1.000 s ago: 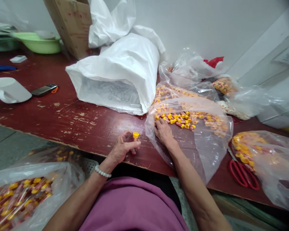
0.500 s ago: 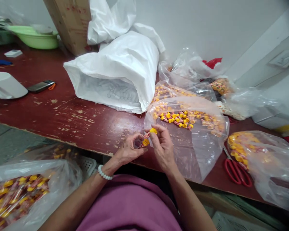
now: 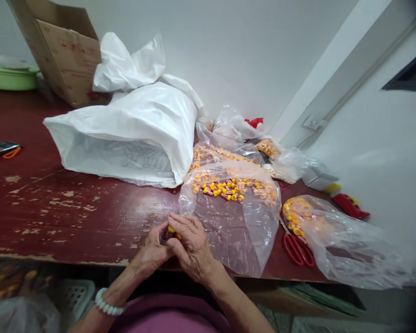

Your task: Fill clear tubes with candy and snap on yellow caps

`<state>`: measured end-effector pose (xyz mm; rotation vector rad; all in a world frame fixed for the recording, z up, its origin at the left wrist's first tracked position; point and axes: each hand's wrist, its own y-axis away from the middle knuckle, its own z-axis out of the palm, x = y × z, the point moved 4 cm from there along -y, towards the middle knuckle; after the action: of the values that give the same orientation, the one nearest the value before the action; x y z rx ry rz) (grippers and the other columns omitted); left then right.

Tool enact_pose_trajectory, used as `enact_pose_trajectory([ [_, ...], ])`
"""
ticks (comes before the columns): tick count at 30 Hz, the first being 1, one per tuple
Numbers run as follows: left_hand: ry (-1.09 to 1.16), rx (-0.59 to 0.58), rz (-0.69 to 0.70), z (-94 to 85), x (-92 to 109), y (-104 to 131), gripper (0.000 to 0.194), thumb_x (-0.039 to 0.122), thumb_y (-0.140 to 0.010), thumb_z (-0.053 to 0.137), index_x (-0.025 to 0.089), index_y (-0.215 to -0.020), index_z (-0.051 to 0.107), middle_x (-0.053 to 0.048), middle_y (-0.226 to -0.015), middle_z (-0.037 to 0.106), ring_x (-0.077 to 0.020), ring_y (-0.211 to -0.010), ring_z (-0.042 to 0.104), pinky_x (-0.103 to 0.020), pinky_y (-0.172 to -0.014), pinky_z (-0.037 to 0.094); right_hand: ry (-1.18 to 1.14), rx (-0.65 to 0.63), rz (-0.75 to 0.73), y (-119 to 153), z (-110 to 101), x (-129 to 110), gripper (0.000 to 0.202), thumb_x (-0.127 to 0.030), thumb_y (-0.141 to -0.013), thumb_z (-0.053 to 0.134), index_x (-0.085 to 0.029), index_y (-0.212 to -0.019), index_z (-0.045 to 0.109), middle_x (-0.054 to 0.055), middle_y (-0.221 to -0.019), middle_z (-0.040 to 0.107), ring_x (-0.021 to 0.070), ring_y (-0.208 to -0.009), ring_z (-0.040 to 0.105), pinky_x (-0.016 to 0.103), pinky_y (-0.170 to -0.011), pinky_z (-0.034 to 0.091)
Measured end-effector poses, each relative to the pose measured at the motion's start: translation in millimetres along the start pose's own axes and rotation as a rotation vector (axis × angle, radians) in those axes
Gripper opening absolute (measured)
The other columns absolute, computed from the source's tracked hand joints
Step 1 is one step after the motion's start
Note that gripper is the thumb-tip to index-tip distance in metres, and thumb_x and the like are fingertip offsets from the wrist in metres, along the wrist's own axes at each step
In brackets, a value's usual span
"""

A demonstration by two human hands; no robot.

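My left hand (image 3: 154, 247) is closed around a small clear tube (image 3: 164, 237), seen mostly end-on. My right hand (image 3: 192, 245) is closed over it from the right, its fingers on a yellow cap (image 3: 171, 229) that joins a red-and-white patterned piece. The two hands touch near the table's front edge, and the fingers hide most of both pieces. Just beyond them, several similar yellow-capped pieces (image 3: 229, 188) lie in the mouth of a clear plastic bag (image 3: 222, 231) spread flat. Left of it, a white sack (image 3: 152, 115) gapes open with clear tubes (image 3: 138, 155) inside.
Red-handled scissors (image 3: 298, 249) lie right of the flat bag, beside another clear bag (image 3: 336, 236) of capped pieces. A cardboard box (image 3: 72, 64), a green basin (image 3: 10, 76) and a phone-like device (image 3: 2, 149) are at left. Below the worn red table (image 3: 72, 217) are more bagged pieces (image 3: 17, 280).
My hands have come together, the right folding over the left around the tube and capped piece; before, the right held a yellow-capped piece apart. The view has swung right.
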<state>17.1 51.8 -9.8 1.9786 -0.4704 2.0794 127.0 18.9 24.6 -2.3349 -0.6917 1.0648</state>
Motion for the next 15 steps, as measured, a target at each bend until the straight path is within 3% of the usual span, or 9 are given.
enact_pose_trajectory([
  [4,-0.086,0.030,0.027,-5.5,-7.4,-0.7,0.032,0.026,-0.060,0.069,0.015,-0.090,0.064,-0.004,-0.081,0.067,-0.0189,-0.073,0.059,-0.025,-0.063,0.048,0.120,-0.039,-0.009,-2.1,4.1,-1.4,0.040,-0.035,-0.082,0.061,-0.024,-0.121,0.056,0.007,-0.125,0.061,0.0241,-0.112,0.055,0.045,-0.096,0.042],
  [7,-0.092,0.003,-0.023,-7.2,-8.1,-0.7,0.031,0.021,-0.061,0.067,0.015,-0.091,0.064,-0.003,-0.084,0.067,-0.0180,-0.074,0.058,-0.025,-0.066,0.048,0.068,-0.068,0.013,-3.5,2.1,-0.3,0.034,-0.033,-0.083,0.061,-0.023,-0.116,0.060,0.007,-0.118,0.065,0.0228,-0.107,0.058,0.043,-0.095,0.044],
  [12,0.125,-0.121,-0.160,-1.7,7.1,-1.3,0.027,0.013,-0.057,0.067,0.015,-0.083,0.061,0.002,-0.069,0.059,-0.0112,-0.059,0.051,-0.020,-0.053,0.040,-0.161,0.029,0.183,5.5,-7.3,11.7,0.035,-0.025,-0.087,0.056,-0.027,-0.122,0.057,0.004,-0.109,0.068,0.0161,-0.098,0.063,0.032,-0.086,0.050],
  [15,0.246,-0.140,-0.159,-1.4,10.7,-3.0,0.025,0.011,-0.057,0.065,0.015,-0.081,0.059,0.003,-0.067,0.056,-0.0091,-0.056,0.048,-0.019,-0.052,0.038,-0.143,0.065,0.126,9.4,-9.3,11.4,0.035,-0.021,-0.085,0.058,-0.027,-0.120,0.058,0.005,-0.119,0.063,0.0179,-0.110,0.059,0.036,-0.096,0.046],
])
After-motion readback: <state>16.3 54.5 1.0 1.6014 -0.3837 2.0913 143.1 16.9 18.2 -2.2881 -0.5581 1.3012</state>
